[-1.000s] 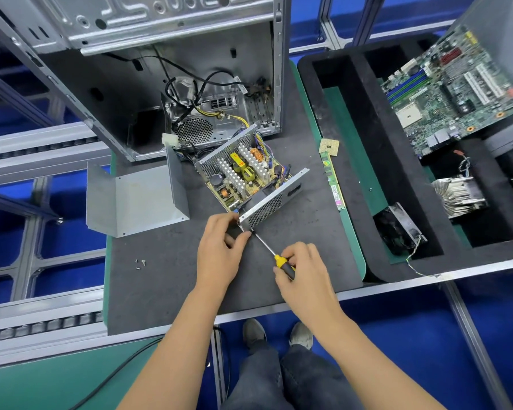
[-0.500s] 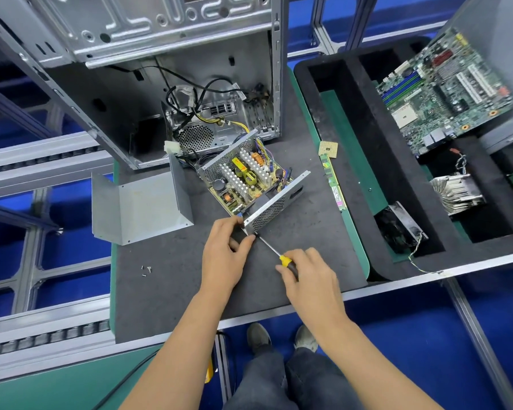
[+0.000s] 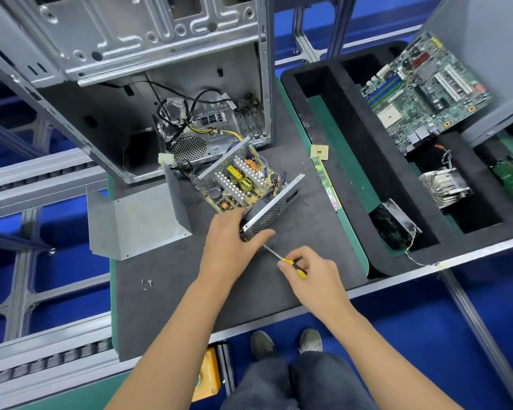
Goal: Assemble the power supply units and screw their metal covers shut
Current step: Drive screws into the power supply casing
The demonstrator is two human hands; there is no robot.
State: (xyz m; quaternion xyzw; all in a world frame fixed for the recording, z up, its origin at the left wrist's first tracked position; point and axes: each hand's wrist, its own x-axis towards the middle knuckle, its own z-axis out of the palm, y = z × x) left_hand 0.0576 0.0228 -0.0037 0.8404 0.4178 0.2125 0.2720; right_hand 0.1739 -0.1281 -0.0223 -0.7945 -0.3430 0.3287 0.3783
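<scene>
An open power supply unit (image 3: 243, 184) lies on the dark mat, its circuit board and heatsinks exposed, cables running back into the computer case. My left hand (image 3: 231, 241) grips its near corner by the perforated fan panel (image 3: 271, 210). My right hand (image 3: 311, 270) holds a yellow-handled screwdriver (image 3: 290, 263), whose shaft points up-left at that corner, the tip hidden behind my left fingers. The bent metal cover (image 3: 137, 217) lies apart on the left. A few loose screws (image 3: 146, 283) rest on the mat near the left edge.
An open computer case (image 3: 148, 84) stands at the back. A CPU chip (image 3: 320, 151) and a RAM stick (image 3: 326, 184) lie right of the unit. A black foam tray (image 3: 350, 161) on the right holds a motherboard (image 3: 421, 90), a heatsink (image 3: 444, 184) and a fan (image 3: 394, 223).
My left hand has slid further around the unit's near corner, covering the screwdriver tip. My right hand stays on the screwdriver handle. The camera view has shifted slightly.
</scene>
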